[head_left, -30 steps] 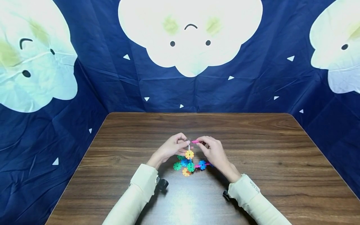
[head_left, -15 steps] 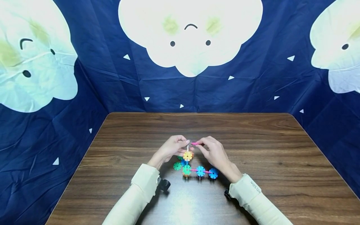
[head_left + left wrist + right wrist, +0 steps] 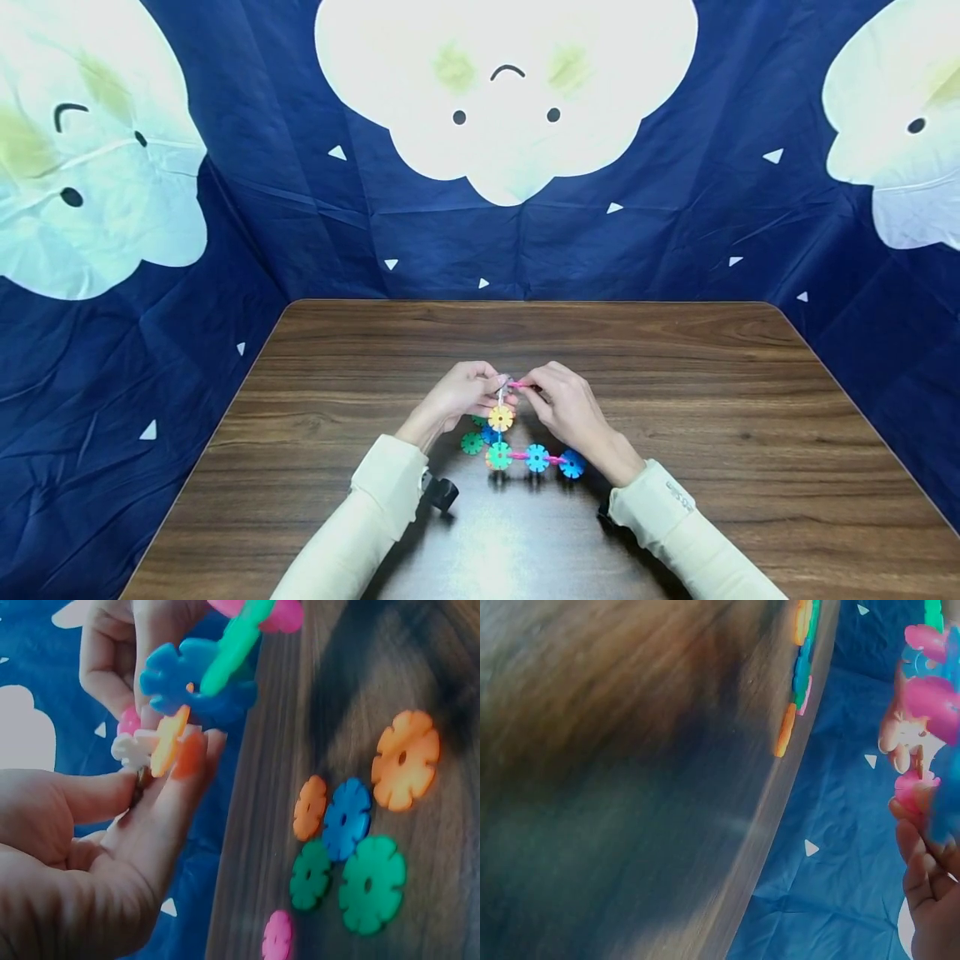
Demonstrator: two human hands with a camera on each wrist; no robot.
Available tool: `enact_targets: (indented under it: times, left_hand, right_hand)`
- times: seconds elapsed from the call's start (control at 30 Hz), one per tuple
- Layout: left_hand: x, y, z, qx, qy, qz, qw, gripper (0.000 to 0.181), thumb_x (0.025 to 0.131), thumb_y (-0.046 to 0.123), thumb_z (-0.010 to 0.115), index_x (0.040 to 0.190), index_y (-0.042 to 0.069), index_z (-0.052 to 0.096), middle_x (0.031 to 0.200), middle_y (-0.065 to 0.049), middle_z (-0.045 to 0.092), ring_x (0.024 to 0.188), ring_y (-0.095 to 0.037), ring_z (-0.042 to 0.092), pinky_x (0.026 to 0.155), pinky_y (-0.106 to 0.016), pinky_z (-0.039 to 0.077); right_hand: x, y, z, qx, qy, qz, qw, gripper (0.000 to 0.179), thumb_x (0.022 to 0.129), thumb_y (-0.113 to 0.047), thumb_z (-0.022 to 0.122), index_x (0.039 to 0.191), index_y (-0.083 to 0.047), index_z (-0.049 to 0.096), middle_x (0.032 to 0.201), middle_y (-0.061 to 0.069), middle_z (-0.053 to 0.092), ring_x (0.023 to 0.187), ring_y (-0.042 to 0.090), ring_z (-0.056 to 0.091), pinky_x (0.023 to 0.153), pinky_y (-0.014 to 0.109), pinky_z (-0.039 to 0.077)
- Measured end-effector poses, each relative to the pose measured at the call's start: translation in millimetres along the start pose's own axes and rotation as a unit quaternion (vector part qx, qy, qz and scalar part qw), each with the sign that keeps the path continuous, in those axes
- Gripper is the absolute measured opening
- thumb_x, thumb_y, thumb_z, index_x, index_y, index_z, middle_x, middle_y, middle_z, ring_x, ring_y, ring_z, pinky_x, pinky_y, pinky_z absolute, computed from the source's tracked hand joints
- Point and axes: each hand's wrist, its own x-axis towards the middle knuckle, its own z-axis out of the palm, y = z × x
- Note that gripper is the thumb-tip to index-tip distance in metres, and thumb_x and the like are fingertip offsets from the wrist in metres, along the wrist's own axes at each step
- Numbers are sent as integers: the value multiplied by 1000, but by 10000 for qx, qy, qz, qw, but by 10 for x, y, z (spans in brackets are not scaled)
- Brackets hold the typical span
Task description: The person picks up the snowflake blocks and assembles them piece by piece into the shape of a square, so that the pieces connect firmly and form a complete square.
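Note:
Between thumb and fingers, my left hand [image 3: 457, 397] pinches a dark, notched snowflake disc [image 3: 139, 787] at the end of a chain of interlocking discs. From it run a white disc [image 3: 133, 749], an orange disc [image 3: 170, 740], a blue disc [image 3: 169, 679] and a green disc [image 3: 238, 645]. Farther along, pink and blue discs [image 3: 537, 458] stretch to the right in the head view. My right hand [image 3: 566, 407] pinches a pink snowflake disc [image 3: 913, 789], its edge against the dark disc. How deeply their slots engage is unclear.
Several loose discs lie on the wooden table [image 3: 337, 500] beyond the chain, including a green disc [image 3: 372, 885], an orange disc [image 3: 406, 760] and a pink disc [image 3: 277, 935]. A blue cloth [image 3: 570, 250] with cloud prints stands behind the table.
The right hand has brought the pink disc slightly left, against the dark disc. The hanging chain has swung a little, its blue discs now showing clear of the right hand.

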Motion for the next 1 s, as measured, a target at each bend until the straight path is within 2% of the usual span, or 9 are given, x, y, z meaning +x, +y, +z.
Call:
enact_targets:
  times: [0.17, 0.27, 0.4, 0.57, 0.67, 0.77, 0.93, 1.0]
  left_hand:
    - [0, -32, -83, 3, -196, 37, 9998, 17, 99, 18, 52, 94, 2, 57, 80, -5, 69, 65, -12, 60, 58, -22, 54]
    - [-10, -52, -149, -1, -309, 70, 9995, 18, 99, 18, 52, 94, 2, 57, 82, -5, 68, 68, -12, 62, 61, -24, 55]
    - [-33, -67, -262, 24, -365, 78, 9993, 17, 99, 17, 52, 93, 2, 56, 81, -4, 67, 68, -11, 62, 61, -23, 54]
    - [-38, -71, -442, 15, -390, 45, 9992, 15, 99, 17, 53, 94, 4, 57, 79, -3, 67, 68, -12, 62, 62, -24, 54]
    - [-42, -67, -538, -92, -526, 83, 9985, 15, 99, 18, 53, 93, 5, 56, 88, -8, 73, 74, -14, 68, 65, -26, 56]
    - [-60, -53, -602, -198, -704, 116, 9973, 14, 99, 19, 52, 94, 6, 54, 97, -14, 73, 83, -19, 72, 68, -28, 57]
    - [-85, -41, -671, -246, -871, 186, 9957, 15, 99, 19, 52, 96, 5, 55, 100, -17, 72, 92, -26, 71, 71, -30, 58]
    - [-94, -35, -691, -232, -882, 193, 9956, 16, 99, 20, 52, 96, 5, 55, 100, -17, 72, 94, -28, 70, 72, -31, 58]
  right_hand:
    - [25, -27, -3, 318, -345, 429, 9980, 5, 87, -15, 71, 92, -14, 68, 85, -4, 68, 78, 11, 60, 66, 28, 53]
    - [37, -31, -2, 761, -701, 834, 9911, 13, 89, -17, 68, 101, -11, 67, 90, -3, 68, 78, 11, 60, 66, 29, 53]
    - [27, -17, -12, 1271, -1128, 1318, 9766, 18, 91, -14, 65, 108, -8, 64, 95, 1, 67, 79, 10, 60, 65, 25, 52]
    - [-34, -8, 5, 1643, -1756, 1660, 9564, 16, 91, -12, 65, 106, -6, 64, 94, 1, 67, 79, 10, 59, 67, 22, 51]
    - [-71, -25, 40, 1843, -2094, 1803, 9432, 15, 90, -12, 66, 103, -5, 64, 92, 0, 67, 79, 11, 60, 70, 23, 51]
    - [-105, -55, 71, 2009, -2391, 1948, 9298, 11, 90, -13, 66, 99, -7, 64, 91, -1, 67, 81, 12, 61, 72, 22, 51]
    - [-170, -101, 123, 2324, -2852, 2103, 9058, 11, 90, -12, 66, 99, -7, 63, 92, 3, 68, 82, 13, 63, 74, 22, 51]
    - [-193, -115, 144, 2404, -2964, 2044, 9014, 11, 89, -7, 65, 99, -4, 63, 95, 7, 68, 84, 14, 63, 76, 23, 51]
